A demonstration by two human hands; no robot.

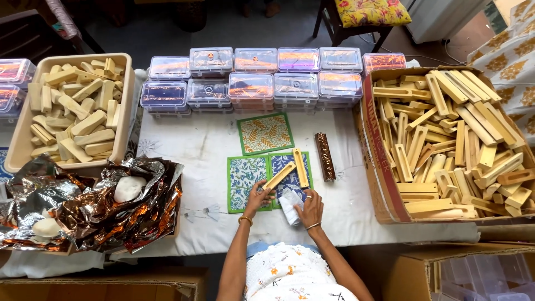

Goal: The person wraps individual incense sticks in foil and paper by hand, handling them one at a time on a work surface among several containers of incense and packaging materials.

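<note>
Bright, even daylight, soft shadows, glare on the crumpled foil (95,209), edges slightly bowed

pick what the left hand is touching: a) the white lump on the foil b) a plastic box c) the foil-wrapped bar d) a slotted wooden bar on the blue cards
d: the left hand has its fingers on one end of a slotted wooden bar lying over the blue cards, while the foil-wrapped bar lies apart to the right.

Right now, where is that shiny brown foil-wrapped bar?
In the head view, the shiny brown foil-wrapped bar lies on the white table cloth, right of the blue patterned card, left of the cardboard box.
</note>
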